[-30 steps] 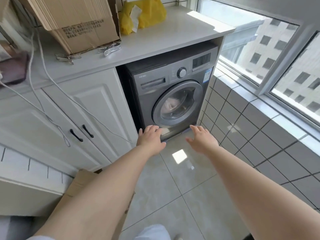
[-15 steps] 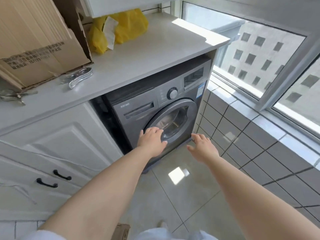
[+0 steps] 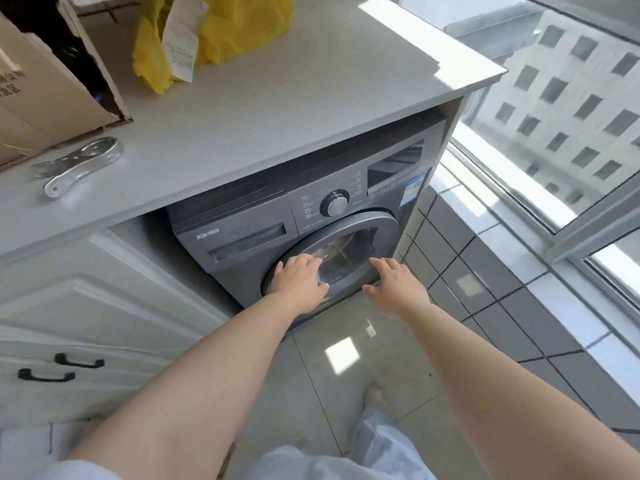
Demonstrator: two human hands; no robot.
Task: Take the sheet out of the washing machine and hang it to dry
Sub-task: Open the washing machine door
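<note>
A grey front-loading washing machine [image 3: 249, 233] stands under a pale countertop. Its round door [image 3: 384, 223] is closed, and something pale shows dimly behind the glass. My left hand [image 3: 298, 282] reaches over the left side of the door ring with fingers extended. My right hand [image 3: 394, 285] hovers in front of the door's lower right edge, fingers spread, holding nothing. The sheet itself cannot be made out clearly.
The countertop [image 3: 311, 98] carries a cardboard box [image 3: 41, 98], a yellow plastic bag [image 3: 235, 26] and a metal clip [image 3: 79, 164]. White cabinets with black handles [image 3: 62, 368] stand at the left. A tiled ledge [image 3: 485, 271] and window [image 3: 561, 109] run along the right.
I have come closer to the washing machine. Both hands moved forward from above the floor to the door; the left hand now lies over the door ring.
</note>
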